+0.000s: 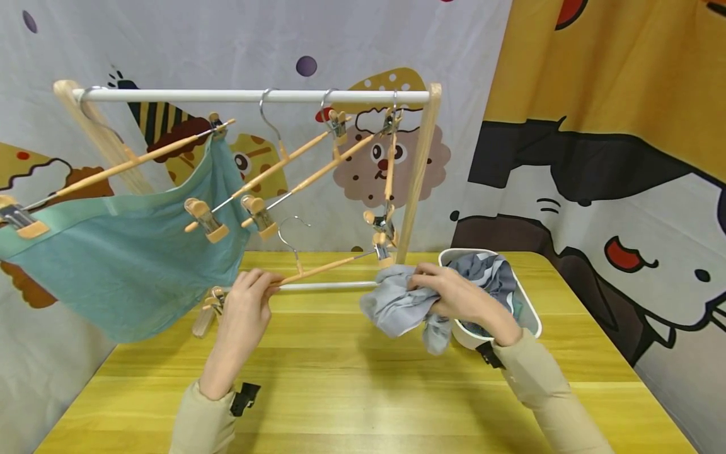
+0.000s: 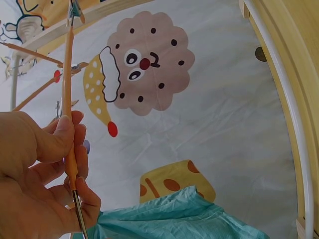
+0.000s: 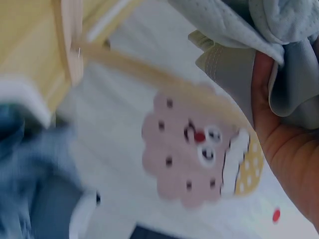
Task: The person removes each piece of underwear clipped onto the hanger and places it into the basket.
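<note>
Teal cloth (image 1: 153, 252) hangs at the left from a clip hanger on the rack, close beside the left hand (image 1: 246, 315); if this hand moves outward, I think it could brush the cloth and make it swing. The left hand holds the bar of a low wooden hanger (image 1: 326, 268) between thumb and fingers. The hook (image 1: 289, 239) of this hanger is free of the white rail (image 1: 227, 96), so the bar might turn in the fingers when it is pulled at the other end. There, the right-end clip (image 1: 382, 252) meets the grey garment (image 1: 391, 302); whether it bites the cloth, I cannot tell. Because the garment is bunched, the clip may catch only one fold and slip. The right hand (image 1: 454, 293) grasps this garment, with a loose part hanging down just beside the white box (image 1: 530, 315), whose rim could catch it.

The left wrist view shows the thumb and the curled fingers around the bar, while the head view gives mostly the back of the hand. The right wrist view shows small dots and a stitched edge (image 3: 217, 62) on the garment; only the head view shows both hands together.
</note>
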Motion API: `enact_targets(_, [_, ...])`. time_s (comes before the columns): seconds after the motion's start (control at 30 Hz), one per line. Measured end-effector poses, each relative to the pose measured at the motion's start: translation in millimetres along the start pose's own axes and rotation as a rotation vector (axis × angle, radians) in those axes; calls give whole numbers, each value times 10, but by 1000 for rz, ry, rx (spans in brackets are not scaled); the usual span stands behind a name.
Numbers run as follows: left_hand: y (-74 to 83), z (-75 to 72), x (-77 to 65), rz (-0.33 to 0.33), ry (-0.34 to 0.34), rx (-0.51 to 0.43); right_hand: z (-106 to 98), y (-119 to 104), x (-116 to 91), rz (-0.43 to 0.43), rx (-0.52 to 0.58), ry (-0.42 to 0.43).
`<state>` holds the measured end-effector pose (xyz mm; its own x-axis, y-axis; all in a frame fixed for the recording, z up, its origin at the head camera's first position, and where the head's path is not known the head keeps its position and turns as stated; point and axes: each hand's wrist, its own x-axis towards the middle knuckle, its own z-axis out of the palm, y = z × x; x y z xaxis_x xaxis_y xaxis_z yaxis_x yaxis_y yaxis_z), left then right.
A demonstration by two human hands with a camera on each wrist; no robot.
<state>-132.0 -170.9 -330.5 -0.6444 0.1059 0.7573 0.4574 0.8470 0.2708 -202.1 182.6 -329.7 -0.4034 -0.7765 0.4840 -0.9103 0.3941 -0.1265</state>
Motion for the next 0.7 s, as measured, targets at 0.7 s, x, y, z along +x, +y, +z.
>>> enact_targets(0.7, [-22,4,3,15,8,5,-617,467,-866,643,-281,-67])
